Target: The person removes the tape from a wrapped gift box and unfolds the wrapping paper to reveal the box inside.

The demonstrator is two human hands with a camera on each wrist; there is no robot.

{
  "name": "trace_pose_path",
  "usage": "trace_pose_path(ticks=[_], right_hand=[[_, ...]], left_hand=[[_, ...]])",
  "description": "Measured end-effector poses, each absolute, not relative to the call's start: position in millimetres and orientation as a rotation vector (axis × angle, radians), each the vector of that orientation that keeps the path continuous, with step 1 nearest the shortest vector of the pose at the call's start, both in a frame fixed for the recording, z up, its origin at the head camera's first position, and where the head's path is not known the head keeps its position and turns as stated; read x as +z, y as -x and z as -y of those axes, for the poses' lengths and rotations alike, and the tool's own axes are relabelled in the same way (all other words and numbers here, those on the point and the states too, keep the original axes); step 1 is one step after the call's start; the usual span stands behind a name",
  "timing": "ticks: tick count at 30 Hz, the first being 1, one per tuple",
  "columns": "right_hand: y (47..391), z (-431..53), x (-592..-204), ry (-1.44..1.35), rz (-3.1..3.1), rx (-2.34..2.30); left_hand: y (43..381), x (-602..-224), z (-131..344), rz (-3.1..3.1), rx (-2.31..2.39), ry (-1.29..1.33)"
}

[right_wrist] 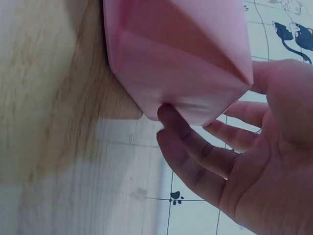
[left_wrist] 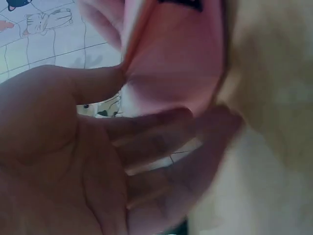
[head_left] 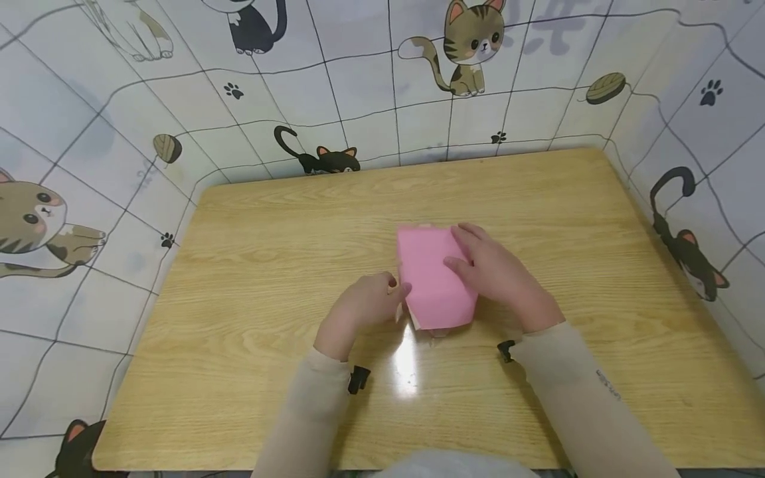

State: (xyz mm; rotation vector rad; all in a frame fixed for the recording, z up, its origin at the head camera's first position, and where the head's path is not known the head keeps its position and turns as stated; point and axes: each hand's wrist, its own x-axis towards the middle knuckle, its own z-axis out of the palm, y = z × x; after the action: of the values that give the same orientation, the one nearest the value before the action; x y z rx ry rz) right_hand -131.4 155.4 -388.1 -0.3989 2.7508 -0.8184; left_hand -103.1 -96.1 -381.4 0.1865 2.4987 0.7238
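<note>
A pink soft-sided packet (head_left: 436, 275) lies on the wooden table, with thin clear film showing at its near and far ends. My right hand (head_left: 499, 272) grips its right side, the thumb on the upper face. In the right wrist view, fingertips (right_wrist: 168, 115) press into the creased pink side. At the left edge is my left hand (head_left: 370, 302), its thumb against the packet. In the left wrist view that hand's fingers (left_wrist: 161, 142) are extended and blurred beside the pink side, where a dark printed mark (left_wrist: 183, 4) shows. The packet's underside is hidden.
The wooden table (head_left: 269, 245) stands against walls with cat-patterned covering (head_left: 358, 99) at the back and both sides. Light glares on the tabletop in front of the packet. A black clip (head_left: 358, 380) sits at the left cuff and another clip (head_left: 506, 350) at the right cuff.
</note>
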Motion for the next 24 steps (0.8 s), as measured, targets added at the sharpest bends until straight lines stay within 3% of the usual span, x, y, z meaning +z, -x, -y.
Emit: trace_pose_path(ticks=[13, 24], right_hand=[[129.6, -165.7, -389.5, 0.222, -2.749, -0.738], [109.6, -168.9, -386.0, 0.175, -2.742, -0.734]], left_hand=[[99.3, -392.1, 92.3, -2.624, 0.954, -0.148], [128.6, -395.3, 90.0, -2.81, 0.908, -0.135]])
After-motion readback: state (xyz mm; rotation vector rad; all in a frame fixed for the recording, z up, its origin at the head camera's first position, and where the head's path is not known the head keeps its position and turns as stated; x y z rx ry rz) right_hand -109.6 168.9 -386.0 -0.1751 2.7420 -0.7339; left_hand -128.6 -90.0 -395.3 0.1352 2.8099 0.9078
